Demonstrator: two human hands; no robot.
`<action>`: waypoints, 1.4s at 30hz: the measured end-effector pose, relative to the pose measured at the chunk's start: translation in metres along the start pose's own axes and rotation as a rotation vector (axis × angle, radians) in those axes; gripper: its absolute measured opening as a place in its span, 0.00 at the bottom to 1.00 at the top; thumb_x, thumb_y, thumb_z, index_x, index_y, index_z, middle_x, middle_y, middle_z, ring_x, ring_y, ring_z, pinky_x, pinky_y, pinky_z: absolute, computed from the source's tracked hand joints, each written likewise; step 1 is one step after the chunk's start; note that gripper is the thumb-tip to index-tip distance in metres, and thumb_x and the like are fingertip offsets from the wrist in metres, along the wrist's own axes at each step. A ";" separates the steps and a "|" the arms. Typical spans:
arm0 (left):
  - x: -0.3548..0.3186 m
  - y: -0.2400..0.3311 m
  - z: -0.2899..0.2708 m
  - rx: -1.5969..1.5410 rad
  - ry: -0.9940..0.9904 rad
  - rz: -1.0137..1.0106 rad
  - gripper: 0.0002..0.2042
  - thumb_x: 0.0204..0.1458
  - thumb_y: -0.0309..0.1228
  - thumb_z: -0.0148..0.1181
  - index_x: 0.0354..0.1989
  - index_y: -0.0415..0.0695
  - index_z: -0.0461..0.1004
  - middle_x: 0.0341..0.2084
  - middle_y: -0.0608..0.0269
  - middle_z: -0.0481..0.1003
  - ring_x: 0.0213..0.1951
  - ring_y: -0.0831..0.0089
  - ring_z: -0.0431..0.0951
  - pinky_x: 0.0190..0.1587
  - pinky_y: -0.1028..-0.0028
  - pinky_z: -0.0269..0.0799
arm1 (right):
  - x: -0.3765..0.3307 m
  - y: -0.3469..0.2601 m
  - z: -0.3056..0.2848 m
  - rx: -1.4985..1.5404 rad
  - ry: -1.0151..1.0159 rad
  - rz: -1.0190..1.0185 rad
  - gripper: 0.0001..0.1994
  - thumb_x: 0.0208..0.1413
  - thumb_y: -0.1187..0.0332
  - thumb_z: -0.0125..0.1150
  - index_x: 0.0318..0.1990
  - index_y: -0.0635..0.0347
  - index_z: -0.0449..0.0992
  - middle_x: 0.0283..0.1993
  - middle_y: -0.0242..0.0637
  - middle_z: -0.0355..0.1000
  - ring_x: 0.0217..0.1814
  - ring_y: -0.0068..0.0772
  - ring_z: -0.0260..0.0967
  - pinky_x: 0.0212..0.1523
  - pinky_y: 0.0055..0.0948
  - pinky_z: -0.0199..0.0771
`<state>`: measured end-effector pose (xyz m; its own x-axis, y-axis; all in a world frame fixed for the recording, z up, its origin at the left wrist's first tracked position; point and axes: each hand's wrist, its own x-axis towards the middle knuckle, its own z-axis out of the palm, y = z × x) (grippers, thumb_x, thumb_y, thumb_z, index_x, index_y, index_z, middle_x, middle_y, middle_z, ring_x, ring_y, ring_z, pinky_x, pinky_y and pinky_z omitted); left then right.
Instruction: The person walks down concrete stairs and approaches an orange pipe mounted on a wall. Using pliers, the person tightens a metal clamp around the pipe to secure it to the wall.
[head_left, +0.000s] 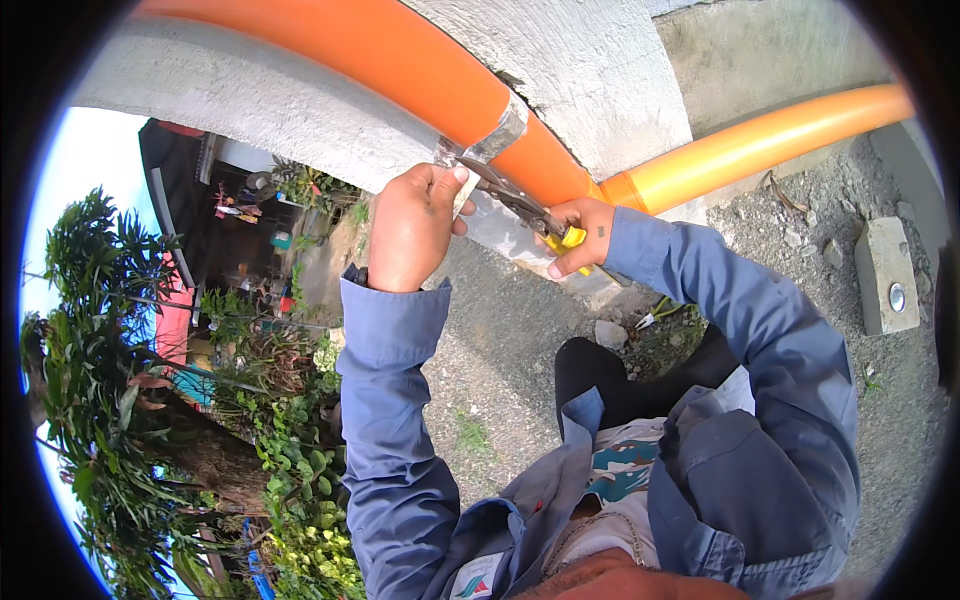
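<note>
My left hand (408,228) is closed, pinching the end of a thin, light metal strap (463,196) between thumb and fingers. My right hand (590,235) grips the yellow handles of dark-jawed tin snips (510,200). Their jaws point up and left, reaching to the strap beside my left fingertips; whether they bite into it I cannot tell. Just above both hands runs a thick orange pipe (440,75) along a concrete wall. A silvery metal band (503,128) wraps around the pipe, close to the snips' tip.
A second orange pipe (770,135) continues to the right. On the gravel lie a concrete block (886,275) with a round metal disc, a stone (610,334) and a hand tool with yellow-green handles (652,316) near my knees. Leafy plants (100,290) and a shelter fill the left.
</note>
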<state>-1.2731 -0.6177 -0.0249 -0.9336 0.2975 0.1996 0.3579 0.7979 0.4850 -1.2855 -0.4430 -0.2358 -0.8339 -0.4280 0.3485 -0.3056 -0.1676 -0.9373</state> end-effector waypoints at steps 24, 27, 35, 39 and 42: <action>-0.082 -0.221 0.071 -0.137 -0.267 -0.260 0.14 0.64 0.37 0.62 0.33 0.36 0.80 0.18 0.62 0.75 0.23 0.75 0.70 0.30 0.70 0.65 | -0.120 0.049 0.017 -0.348 -0.163 0.182 0.43 0.38 0.56 0.82 0.62 0.68 0.72 0.55 0.54 0.76 0.59 0.53 0.74 0.61 0.40 0.72; -0.103 -0.287 0.129 0.057 -0.121 -0.400 0.15 0.62 0.39 0.63 0.43 0.37 0.82 0.28 0.53 0.80 0.29 0.66 0.78 0.35 0.66 0.72 | -0.139 0.051 0.011 -0.401 -0.131 0.211 0.42 0.42 0.58 0.82 0.64 0.68 0.71 0.55 0.52 0.76 0.58 0.49 0.75 0.60 0.39 0.73; -0.059 -0.211 0.147 -0.401 0.335 0.070 0.16 0.66 0.33 0.59 0.57 0.38 0.76 0.50 0.49 0.77 0.49 0.62 0.81 0.50 0.67 0.77 | -0.140 0.033 0.006 -0.140 -0.073 0.367 0.31 0.48 0.58 0.78 0.57 0.63 0.74 0.43 0.38 0.74 0.46 0.33 0.69 0.53 0.34 0.69; 0.003 -0.142 0.088 -0.361 0.498 0.480 0.16 0.62 0.29 0.62 0.58 0.45 0.77 0.49 0.51 0.78 0.48 0.62 0.82 0.45 0.66 0.78 | -0.121 0.073 -0.012 -0.381 -0.327 0.686 0.39 0.46 0.49 0.77 0.63 0.64 0.73 0.48 0.41 0.76 0.52 0.36 0.71 0.57 0.34 0.69; 0.042 -0.114 0.052 -0.257 0.524 0.747 0.15 0.59 0.29 0.63 0.54 0.41 0.77 0.48 0.54 0.79 0.50 0.64 0.80 0.54 0.69 0.75 | -0.108 0.126 -0.016 -0.683 -0.471 1.068 0.58 0.40 0.32 0.72 0.70 0.72 0.62 0.70 0.61 0.64 0.75 0.58 0.59 0.74 0.42 0.56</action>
<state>-1.3540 -0.6686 -0.1163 -0.3584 0.3612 0.8608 0.9106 0.3383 0.2372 -1.2412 -0.4036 -0.3919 -0.6121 -0.3555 -0.7063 0.1070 0.8478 -0.5194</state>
